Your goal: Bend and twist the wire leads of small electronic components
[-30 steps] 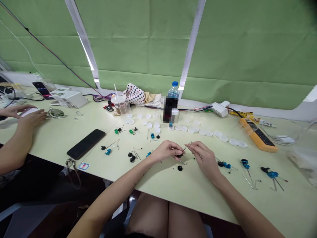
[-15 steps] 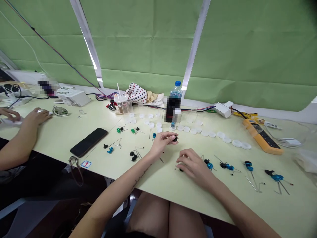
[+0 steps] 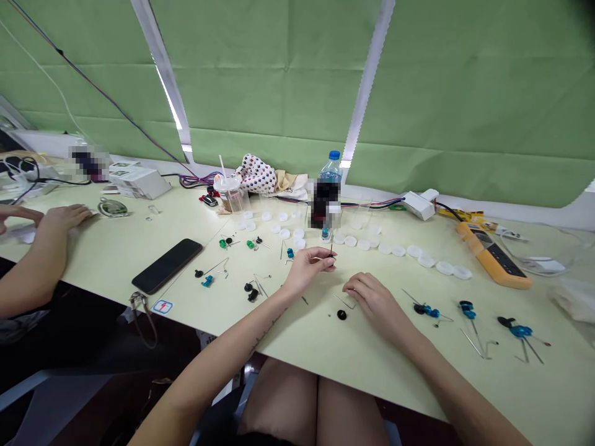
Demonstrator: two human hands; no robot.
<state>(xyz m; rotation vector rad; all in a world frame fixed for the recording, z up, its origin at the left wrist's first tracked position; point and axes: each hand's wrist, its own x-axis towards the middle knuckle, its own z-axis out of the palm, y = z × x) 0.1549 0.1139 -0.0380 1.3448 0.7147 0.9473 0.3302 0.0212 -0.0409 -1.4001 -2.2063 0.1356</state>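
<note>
The left hand point(image 3: 307, 267) grips a small black part point(image 3: 331, 256) over the pale worktop point(image 3: 297, 337); a thin, dark metal rod point(image 3: 331, 244) stands upright from it. The right hand point(image 3: 372, 300) is low, fingers bent together; whether it pinches anything cannot be told. Just beside its fingertips lies a thin, bent metal rod point(image 3: 344, 302), with a round black disc point(image 3: 341, 315) nearer the worktop's edge. Sound handling calls for a steady left grip and thin pieces taken singly. Farther out, round white plastic cups point(image 3: 413, 251) form a row.
</note>
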